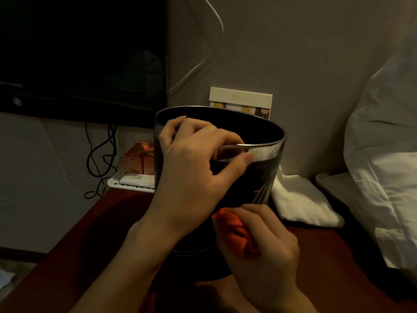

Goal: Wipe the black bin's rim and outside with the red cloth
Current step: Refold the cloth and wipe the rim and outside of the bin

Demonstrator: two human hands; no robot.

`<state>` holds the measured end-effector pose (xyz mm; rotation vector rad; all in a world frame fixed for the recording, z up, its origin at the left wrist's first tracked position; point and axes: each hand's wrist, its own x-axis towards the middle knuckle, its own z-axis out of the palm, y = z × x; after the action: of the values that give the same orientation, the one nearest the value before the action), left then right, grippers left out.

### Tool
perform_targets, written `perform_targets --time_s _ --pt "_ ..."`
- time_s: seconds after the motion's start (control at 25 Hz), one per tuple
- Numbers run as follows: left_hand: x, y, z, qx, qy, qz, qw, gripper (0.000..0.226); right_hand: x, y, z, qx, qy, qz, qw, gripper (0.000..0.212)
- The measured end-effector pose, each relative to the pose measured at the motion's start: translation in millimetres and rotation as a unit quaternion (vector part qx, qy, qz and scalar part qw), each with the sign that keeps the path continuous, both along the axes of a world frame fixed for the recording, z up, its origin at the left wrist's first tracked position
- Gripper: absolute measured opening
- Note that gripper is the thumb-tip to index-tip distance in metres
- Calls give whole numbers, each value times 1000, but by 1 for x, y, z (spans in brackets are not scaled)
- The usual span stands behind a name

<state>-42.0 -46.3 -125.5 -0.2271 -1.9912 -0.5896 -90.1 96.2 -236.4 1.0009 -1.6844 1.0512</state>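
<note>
Pinching the shiny rim of one black bin (266,177), left hand (191,175) with thumb outside, fingers curled over the near edge. Clenched round one bunched red cloth (237,233), right hand (261,249), pressed low against the bin's outer wall. Standing upright on a dark red desk (67,256), near a folded white towel (302,199), two orange boxes (137,161) behind.

A round black bin (264,177) with a shiny silver rim band is standing upright, a bunched red cloth (234,231) pressing against its lower outside.
</note>
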Motion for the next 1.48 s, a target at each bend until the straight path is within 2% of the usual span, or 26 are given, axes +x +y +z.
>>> perform_targets --time_s 0.08,0.28,0.4,0.56,0.8,1.0,1.2,1.4,1.48 --pt "-1 -2 0 3 5 -10 1000 18 -2 9 17 -33 -24 6 999 18" --pt "1 -32 1 81 -21 -60 995 12 -20 37 51 -89 -30 -51 994 21" --pt "-1 -30 1 84 -12 -57 995 12 -15 25 35 -67 -50 -15 996 17" --pt "-1 -30 1 89 -4 -50 995 12 -7 7 9 -24 -15 9 1000 22" --pt "-1 -28 1 97 -15 -42 994 14 -13 19 29 -70 -24 -1 997 19" --pt "-1 -25 2 81 6 -48 996 9 -3 6 17 -20 -27 0 999 22" --pt "1 -21 3 99 -15 -45 994 11 -15 26 59 -96 -30 -43 994 16" --pt "0 -19 2 103 -15 -28 994 17 -3 9 43 -34 -5 -20 999 26" --pt "0 -14 2 95 -22 -19 995 14 -9 18 57 -60 1 -40 997 24"
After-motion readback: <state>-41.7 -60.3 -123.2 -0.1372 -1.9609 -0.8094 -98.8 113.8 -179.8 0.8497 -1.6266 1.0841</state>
